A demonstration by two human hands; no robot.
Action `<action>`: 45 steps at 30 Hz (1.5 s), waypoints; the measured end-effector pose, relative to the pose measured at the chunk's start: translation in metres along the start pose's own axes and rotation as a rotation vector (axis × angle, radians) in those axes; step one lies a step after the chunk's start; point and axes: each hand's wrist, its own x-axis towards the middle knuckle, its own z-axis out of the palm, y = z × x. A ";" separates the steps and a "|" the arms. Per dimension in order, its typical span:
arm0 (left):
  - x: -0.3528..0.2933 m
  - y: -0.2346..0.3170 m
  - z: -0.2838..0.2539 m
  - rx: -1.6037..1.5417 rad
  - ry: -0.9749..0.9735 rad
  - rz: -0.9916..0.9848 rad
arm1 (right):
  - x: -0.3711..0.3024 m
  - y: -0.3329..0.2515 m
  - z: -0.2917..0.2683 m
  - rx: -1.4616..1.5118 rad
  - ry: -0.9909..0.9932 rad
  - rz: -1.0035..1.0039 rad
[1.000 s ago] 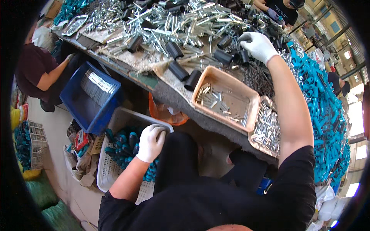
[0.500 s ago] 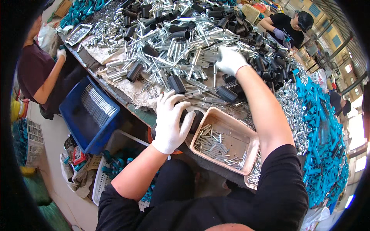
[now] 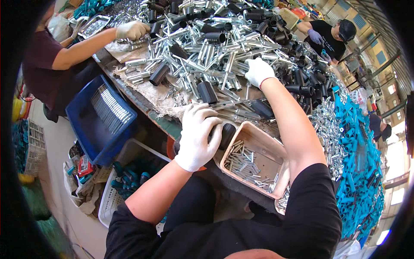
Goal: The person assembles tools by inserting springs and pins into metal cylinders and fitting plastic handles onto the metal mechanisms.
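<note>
The left hand [image 3: 199, 137] is now up from the white crate [image 3: 105, 208] to a black tube [image 3: 227, 134], the right hand [image 3: 260, 72] nearer it at silver rods [image 3: 210, 56], and a co-worker's gloved hand [image 3: 132, 30] reaches in beyond the left.

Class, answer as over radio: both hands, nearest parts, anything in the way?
Left hand: beside black cylinder, grip unclear. Right hand: at heaped metal parts, grip unclear. Possibly in the way: metal parts crowding it.

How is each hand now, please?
Left hand: partly curled beside a black cylinder; any hold unclear.
Right hand: fingers curled at the metal tubes; any hold hidden.
</note>
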 end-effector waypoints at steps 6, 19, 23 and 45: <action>-0.003 0.006 0.002 -0.005 0.084 0.055 | -0.071 0.016 -0.060 0.156 -0.092 -0.030; -0.053 0.189 -0.028 -1.354 -0.717 -0.637 | -0.401 -0.029 -0.072 1.100 0.130 -0.389; -0.089 0.213 -0.022 -1.193 -0.661 -0.850 | -0.459 -0.028 -0.043 1.824 -0.531 0.136; -0.115 0.306 0.048 -1.188 -0.387 -0.768 | -0.624 0.024 -0.009 1.413 -0.014 0.138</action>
